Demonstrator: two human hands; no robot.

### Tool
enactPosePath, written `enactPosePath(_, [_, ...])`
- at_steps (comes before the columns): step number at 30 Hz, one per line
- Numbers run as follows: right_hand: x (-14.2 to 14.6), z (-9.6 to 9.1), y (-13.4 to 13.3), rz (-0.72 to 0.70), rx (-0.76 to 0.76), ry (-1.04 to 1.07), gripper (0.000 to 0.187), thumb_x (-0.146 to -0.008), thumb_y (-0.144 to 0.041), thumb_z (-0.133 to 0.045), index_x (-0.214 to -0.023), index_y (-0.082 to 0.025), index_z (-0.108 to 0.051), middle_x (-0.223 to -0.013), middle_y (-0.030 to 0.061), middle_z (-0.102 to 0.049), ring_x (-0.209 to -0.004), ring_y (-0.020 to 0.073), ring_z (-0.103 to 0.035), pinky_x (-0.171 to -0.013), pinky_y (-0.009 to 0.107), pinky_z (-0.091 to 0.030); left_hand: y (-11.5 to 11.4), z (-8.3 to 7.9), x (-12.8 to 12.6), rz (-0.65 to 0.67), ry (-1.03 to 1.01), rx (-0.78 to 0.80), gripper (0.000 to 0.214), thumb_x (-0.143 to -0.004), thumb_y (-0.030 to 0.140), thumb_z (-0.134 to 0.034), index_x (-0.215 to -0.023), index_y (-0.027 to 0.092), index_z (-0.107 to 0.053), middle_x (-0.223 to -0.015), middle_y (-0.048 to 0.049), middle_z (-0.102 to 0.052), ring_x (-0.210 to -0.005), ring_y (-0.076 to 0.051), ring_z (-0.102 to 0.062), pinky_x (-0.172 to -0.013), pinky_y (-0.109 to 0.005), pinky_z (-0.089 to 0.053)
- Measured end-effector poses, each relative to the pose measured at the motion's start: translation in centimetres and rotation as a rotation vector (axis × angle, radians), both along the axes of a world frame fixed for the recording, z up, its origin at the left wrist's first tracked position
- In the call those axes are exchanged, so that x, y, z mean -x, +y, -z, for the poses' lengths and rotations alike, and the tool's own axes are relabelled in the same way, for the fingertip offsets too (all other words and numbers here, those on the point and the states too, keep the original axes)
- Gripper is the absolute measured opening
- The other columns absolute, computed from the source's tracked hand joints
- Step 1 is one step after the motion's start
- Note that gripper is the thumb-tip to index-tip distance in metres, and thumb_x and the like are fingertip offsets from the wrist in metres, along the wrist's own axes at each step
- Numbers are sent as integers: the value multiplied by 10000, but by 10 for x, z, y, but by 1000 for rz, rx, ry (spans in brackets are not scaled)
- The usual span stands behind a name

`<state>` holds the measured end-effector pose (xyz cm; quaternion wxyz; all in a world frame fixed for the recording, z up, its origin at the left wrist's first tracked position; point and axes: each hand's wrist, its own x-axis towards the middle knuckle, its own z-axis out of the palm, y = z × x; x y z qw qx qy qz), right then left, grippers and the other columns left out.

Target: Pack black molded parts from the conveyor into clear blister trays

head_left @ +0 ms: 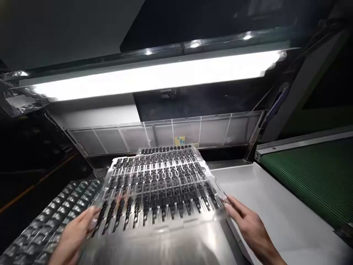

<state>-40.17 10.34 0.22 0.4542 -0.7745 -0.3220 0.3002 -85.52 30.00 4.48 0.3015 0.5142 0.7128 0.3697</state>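
Observation:
A clear plastic tray spans the middle of the view, its slots filled with rows of small black slender parts. My left hand grips its near left edge, fingers closed round the rim. On the opposite side my right hand pinches the right edge between thumb and fingers. Beneath the tray's near edge lies a shiny metal surface. Another tray with similar black parts shows just behind the far edge. Some blur covers the tray's left side.
A bright tube light hangs across above a clear divided panel with a yellow label. At the left lie empty moulded trays. Right of the tray are a white surface and a green ribbed conveyor belt.

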Motion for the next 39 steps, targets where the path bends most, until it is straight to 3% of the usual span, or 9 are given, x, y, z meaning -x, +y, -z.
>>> enactPosePath(3, [-16,11,69,-6,8,-201,624,-860,-570,-379,-1340,-191,-501,-1351,56,-527,-1271,256,-460,-1053,349,-404,83,10,-47,94,-47,52,381,-793,425,-491,-922,133,-699,-1046,-109,-716,-1020,-263,-647,-826,-349,-541])
enactPosePath(6, [-31,32,121,23,33,-374,608,-885,-501,-284,-1319,-144,-514,-1343,94,-533,-1260,249,-474,-1059,353,-393,145,30,-89,140,27,43,385,-800,443,-478,-930,160,-705,-973,-101,-732,-1032,-291,-635,-862,-370,-504])
enactPosePath(11, [-44,61,152,50,93,-493,594,-900,-470,-239,-1307,-133,-511,-1317,118,-551,-1241,243,-489,-1060,386,-392,191,56,-114,196,189,108,467,-798,492,-472,-1073,176,-677,-1017,-157,-711,-1066,-376,-603,-895,-467,-454])
enactPosePath(14, [-41,61,150,47,110,-571,558,-922,-464,-226,-1314,-174,-498,-1293,95,-568,-1222,240,-493,-1047,413,-397,197,60,-114,208,273,146,587,-807,520,-448,-1235,143,-585,-1165,-203,-646,-1147,-402,-546,-947,-512,-409])
enactPosePath(17, [-32,45,160,31,78,-724,550,-916,-489,-312,-1297,-150,-517,-1328,115,-534,-1291,299,-391,-1085,497,-318,197,61,-112,236,381,102,670,-846,527,-359,-1356,103,-458,-1362,-196,-504,-1261,-379,-449,-1031,-500,-345])
enactPosePath(21, [-9,15,206,-358,28,-909,486,-902,-455,-458,-1317,-206,-507,-1423,64,-445,-1361,290,-281,-1107,477,-295,196,61,-110,276,518,2,698,-873,521,-253,-1388,74,-400,-1446,-154,-415,-1310,-335,-396,-1080,-451,-317])
enactPosePath(25, [6,3,245,-615,133,-896,649,-780,-450,-649,-1362,-249,-444,-1493,44,-340,-1391,335,-193,-1097,530,-277,193,62,-105,297,501,21,714,-866,543,-243,-1371,72,-425,-1430,-158,-436,-1307,-323,-405,-1089,-437,-320])
enactPosePath(34, [-14,9,242,-681,122,-851,607,-792,-385,-628,-1361,-274,-446,-1494,23,-340,-1402,337,-166,-1115,537,-244,185,63,-94,257,532,20,707,-864,560,-239,-1354,100,-457,-1428,-129,-446,-1317,-302,-394,-1102,-421,-314])
enactPosePath(39, [-16,4,244,-743,138,-828,539,-777,-322,-633,-1301,-281,-514,-1477,6,-368,-1390,355,-177,-1102,545,-252,172,58,-132,428,625,-325,592,-905,475,-278,-1274,99,-550,-1351,-118,-534,-1274,-259,-435,-1102,-416,-318])
